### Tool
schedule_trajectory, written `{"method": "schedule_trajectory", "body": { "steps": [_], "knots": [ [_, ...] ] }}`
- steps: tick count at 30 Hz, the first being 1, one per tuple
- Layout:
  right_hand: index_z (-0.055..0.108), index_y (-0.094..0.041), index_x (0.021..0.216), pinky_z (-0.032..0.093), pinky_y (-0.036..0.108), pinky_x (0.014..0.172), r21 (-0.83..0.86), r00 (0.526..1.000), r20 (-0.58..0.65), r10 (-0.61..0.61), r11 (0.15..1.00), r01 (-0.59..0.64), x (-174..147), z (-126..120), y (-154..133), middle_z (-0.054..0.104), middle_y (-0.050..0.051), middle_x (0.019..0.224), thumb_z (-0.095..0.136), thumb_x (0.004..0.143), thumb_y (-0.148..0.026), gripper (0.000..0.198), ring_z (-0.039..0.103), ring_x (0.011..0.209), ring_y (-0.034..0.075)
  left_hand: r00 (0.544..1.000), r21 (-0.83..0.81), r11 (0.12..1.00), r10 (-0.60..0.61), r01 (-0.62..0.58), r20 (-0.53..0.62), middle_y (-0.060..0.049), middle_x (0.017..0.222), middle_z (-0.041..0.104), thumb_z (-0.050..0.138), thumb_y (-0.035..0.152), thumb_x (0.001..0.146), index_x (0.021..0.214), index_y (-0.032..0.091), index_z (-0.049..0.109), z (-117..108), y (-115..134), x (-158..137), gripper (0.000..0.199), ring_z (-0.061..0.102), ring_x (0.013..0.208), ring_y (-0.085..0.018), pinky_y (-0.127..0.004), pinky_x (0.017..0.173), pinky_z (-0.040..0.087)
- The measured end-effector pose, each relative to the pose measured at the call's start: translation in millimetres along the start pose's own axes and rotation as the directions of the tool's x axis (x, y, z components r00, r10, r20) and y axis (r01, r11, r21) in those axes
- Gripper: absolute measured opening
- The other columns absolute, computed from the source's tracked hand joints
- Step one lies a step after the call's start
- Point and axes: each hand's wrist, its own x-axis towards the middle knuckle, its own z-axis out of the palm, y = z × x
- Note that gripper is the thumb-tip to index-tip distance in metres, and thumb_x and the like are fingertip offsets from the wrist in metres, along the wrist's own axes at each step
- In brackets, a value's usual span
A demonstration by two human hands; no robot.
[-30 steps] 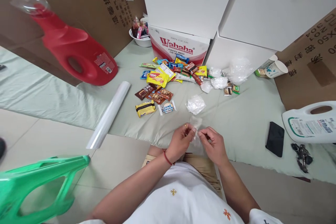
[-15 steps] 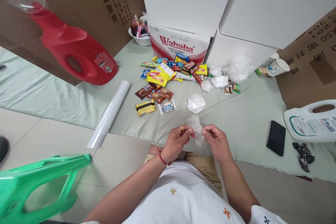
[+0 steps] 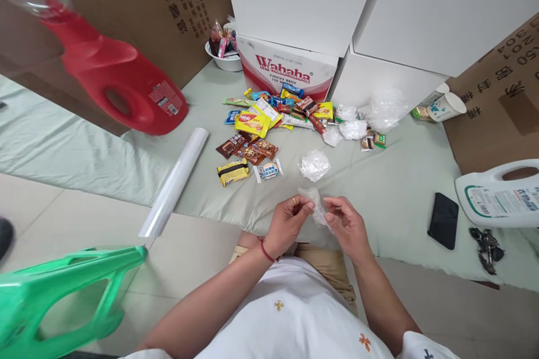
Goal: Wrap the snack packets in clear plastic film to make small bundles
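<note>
Between thumb and fingers, my left hand (image 3: pixel 290 222) pinches a crumpled piece of clear plastic film (image 3: pixel 319 214) above the cloth's front edge. My right hand (image 3: pixel 347 227) is just to the right of the film, thumb and fingers apart; whether its thumb brushes the film I cannot tell. Beyond the hands lies a crumpled clear plastic bundle (image 3: pixel 315 165). To its left are a small white-and-blue snack packet (image 3: pixel 268 171) and a yellow-and-black packet (image 3: pixel 233 172). Brown cookie packets (image 3: pixel 256 151) lie behind these, near a pile of mixed snacks (image 3: pixel 252 123).
More plastic bundles (image 3: pixel 352 129) lie at the pile's right. Behind stands a Wahaha carton (image 3: pixel 290 70). At left are a red jug (image 3: pixel 126 84), a white roll (image 3: pixel 174 182) and a green stool (image 3: pixel 80 291); at right, a phone (image 3: pixel 443 220), keys (image 3: pixel 487 249) and a white detergent bottle (image 3: pixel 501 196).
My right hand has let go of the film and its fingers have spread. The left hand keeps its pinch, and the film has shifted slightly.
</note>
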Motion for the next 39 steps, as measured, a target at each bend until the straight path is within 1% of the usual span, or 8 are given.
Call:
{"method": "schedule_trajectory", "body": {
  "steps": [4,10,22,26,30,34,37,39],
  "knots": [
    [0.073,-0.023,0.086,0.047,0.029,0.074,0.119,0.99,-0.111,0.086,0.99,-0.073,6,5,-3,0.063,0.003,0.084,0.072,0.089,-0.047,0.024,0.056,0.078,0.017,0.998,0.029,0.999,0.041,-0.04,-0.051,0.0,0.072,0.061,0.074,0.055,0.081,0.078,0.017,0.068,2,-5,-1,0.039,0.048,0.068,-0.013,-0.025,0.065,0.039],
    [0.063,-0.022,0.081,0.043,0.024,0.056,0.453,0.869,-0.305,0.39,0.862,-0.228,17,-21,11,0.06,-0.001,0.073,0.082,0.074,-0.054,0.039,0.051,0.063,0.012,0.987,-0.119,0.992,-0.062,0.045,-0.149,0.003,0.069,0.056,0.077,0.06,0.077,0.079,0.019,0.06,-29,-7,2,0.044,0.04,0.056,-0.008,-0.022,0.053,0.03],
    [0.069,-0.02,0.078,0.034,0.023,0.047,0.373,0.794,-0.379,0.474,0.864,-0.338,18,-78,51,0.058,-0.004,0.066,0.091,0.055,-0.053,0.046,0.041,0.054,0.009,0.966,0.028,0.981,-0.184,0.192,-0.181,0.003,0.057,0.056,0.089,0.06,0.06,0.076,0.017,0.069,-102,-9,6,0.05,0.041,0.05,-0.007,-0.019,0.046,0.027],
    [0.069,-0.019,0.082,0.036,0.027,0.055,0.139,0.854,-0.378,0.356,0.934,-0.328,24,-83,59,0.057,-0.002,0.065,0.08,0.07,-0.058,0.042,0.043,0.058,0.012,0.951,-0.039,0.98,-0.197,0.193,-0.24,0.004,0.057,0.055,0.091,0.061,0.055,0.075,0.017,0.068,-98,-11,10,0.053,0.043,0.05,-0.007,-0.019,0.045,0.028],
    [0.072,-0.019,0.095,0.044,0.036,0.073,-0.387,0.879,-0.475,-0.043,0.907,-0.166,19,-77,45,0.065,0.006,0.086,0.062,0.091,-0.045,0.028,0.055,0.073,0.019,0.948,-0.06,0.979,-0.203,0.194,-0.244,0.005,0.057,0.054,0.09,0.063,0.056,0.075,0.017,0.068,-95,-14,14,0.054,0.044,0.05,-0.007,-0.018,0.045,0.029],
    [0.07,-0.025,0.113,0.047,0.04,0.085,-0.596,0.914,-0.08,-0.398,0.754,0.276,0,-32,20,0.067,0.009,0.102,0.056,0.1,-0.035,0.021,0.058,0.092,0.024,0.95,-0.096,0.978,-0.204,0.186,-0.236,0.005,0.057,0.052,0.09,0.058,0.057,0.078,0.017,0.068,-90,-18,18,0.052,0.041,0.048,-0.006,-0.019,0.044,0.026],
    [0.067,-0.025,0.125,0.046,0.044,0.091,-0.573,0.838,0.334,-0.431,0.613,0.544,-10,14,18,0.068,0.01,0.115,0.066,0.096,-0.038,0.031,0.056,0.103,0.027,0.949,-0.175,0.966,-0.225,0.189,-0.221,0.007,0.058,0.053,0.092,0.053,0.057,0.083,0.015,0.066,-87,-16,19,0.052,0.037,0.045,-0.003,-0.018,0.043,0.023],
    [0.069,-0.023,0.121,0.045,0.044,0.088,-0.57,0.819,0.414,-0.398,0.588,0.574,-13,34,26,0.069,0.011,0.113,0.063,0.097,-0.03,0.025,0.056,0.1,0.027,0.951,-0.242,0.952,-0.238,0.188,-0.198,0.007,0.059,0.054,0.092,0.049,0.06,0.091,0.015,0.065,-87,-12,19,0.053,0.038,0.045,-0.002,-0.016,0.043,0.024]
  ]
}}
